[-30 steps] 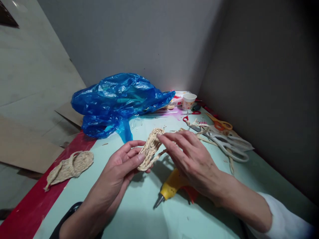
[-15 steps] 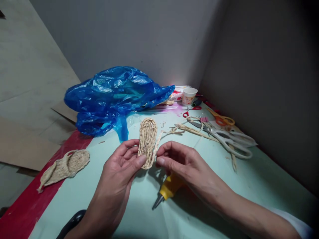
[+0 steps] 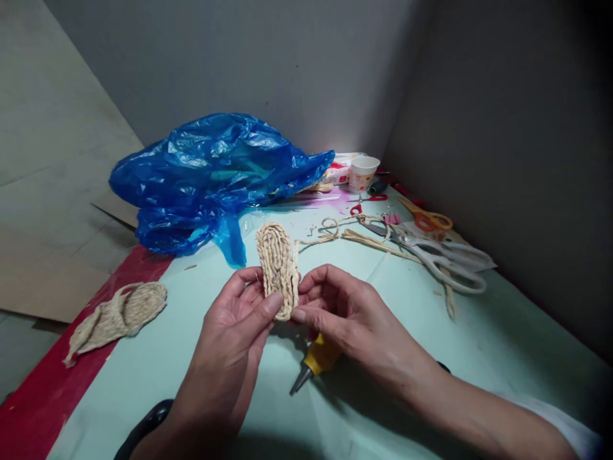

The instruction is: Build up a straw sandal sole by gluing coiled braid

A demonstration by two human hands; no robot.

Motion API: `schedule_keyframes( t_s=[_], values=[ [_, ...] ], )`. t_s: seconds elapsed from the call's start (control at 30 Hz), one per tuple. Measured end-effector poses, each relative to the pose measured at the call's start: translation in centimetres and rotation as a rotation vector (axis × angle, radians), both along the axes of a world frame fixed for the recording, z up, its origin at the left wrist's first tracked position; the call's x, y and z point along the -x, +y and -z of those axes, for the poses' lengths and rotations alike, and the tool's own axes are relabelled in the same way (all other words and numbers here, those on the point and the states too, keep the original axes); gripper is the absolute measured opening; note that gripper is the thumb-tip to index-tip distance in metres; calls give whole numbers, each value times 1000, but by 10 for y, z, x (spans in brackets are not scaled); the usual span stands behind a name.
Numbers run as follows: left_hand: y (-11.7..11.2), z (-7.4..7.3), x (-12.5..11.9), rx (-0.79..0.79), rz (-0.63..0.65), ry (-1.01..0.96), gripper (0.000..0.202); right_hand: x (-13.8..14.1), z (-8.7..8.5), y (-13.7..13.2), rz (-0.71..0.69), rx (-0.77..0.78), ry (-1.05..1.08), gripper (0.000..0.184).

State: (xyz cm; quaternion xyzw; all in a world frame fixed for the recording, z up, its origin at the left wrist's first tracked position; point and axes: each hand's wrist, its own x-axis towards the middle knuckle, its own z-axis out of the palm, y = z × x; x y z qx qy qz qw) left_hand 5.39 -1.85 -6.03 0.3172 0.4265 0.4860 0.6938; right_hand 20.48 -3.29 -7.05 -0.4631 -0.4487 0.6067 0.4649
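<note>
Left hand pinches coiled braided sole; right hand nips its edge, fingers curled. Risk: glue gun below right hand, burn if hot and hand dips.

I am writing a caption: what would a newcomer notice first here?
First comes the blue bag, heaped at the back of the table. Next is the braided piece at the centre, held by the left hand, with the right hand at its edge. A strapped piece lies far left, partly over the red strip.
</note>
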Motion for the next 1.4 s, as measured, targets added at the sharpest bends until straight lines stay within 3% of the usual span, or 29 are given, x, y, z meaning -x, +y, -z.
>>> schedule_keyframes(
  t_s=[0.37, 0.53, 0.63, 0.8, 1.13, 1.27, 1.4],
  values=[
    [-1, 6, 2, -131, 6, 195, 42, 3, -4, -2, 38, 44, 93, 50],
    [0, 12, 2, -153, 45, 210, 37, 1, 1, -1, 40, -39, -2, 41],
    [1, 13, 2, -180, 52, 275, 32, -3, 7, 1, 1, -95, -23, 34],
    [2, 10, 2, -255, 24, 404, 32, -10, 5, 4, -115, -60, -34, 32],
    [-2, 18, 1, -196, 45, 267, 42, -5, 1, 1, -5, -102, 2, 29],
    [-3, 18, -2, -173, 87, 288, 61, -4, 4, -1, 54, -106, -109, 20],
    [-3, 14, -4, -149, 44, 303, 67, -7, 5, 2, 33, -216, -258, 18]
  ],
)
